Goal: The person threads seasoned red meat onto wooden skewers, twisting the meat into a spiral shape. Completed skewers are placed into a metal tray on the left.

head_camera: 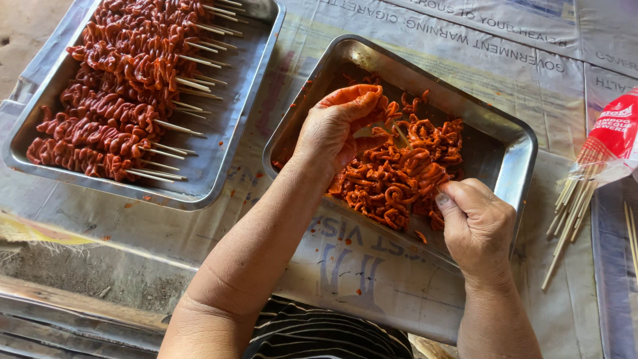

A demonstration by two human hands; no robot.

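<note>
The left hand covers part of the loose orange-red meat pieces in the near steel tray, and its fingertips are curled out of sight, so what they pinch cannot be told apart from the thin stick beside them. The right hand hides the tray's near right rim, and its fingers are folded under. The far tray of skewered meat is cut off by the top edge. The packet of bamboo sticks runs off the right edge of the covered worktop. Both forearms leave the frame at the bottom.
</note>
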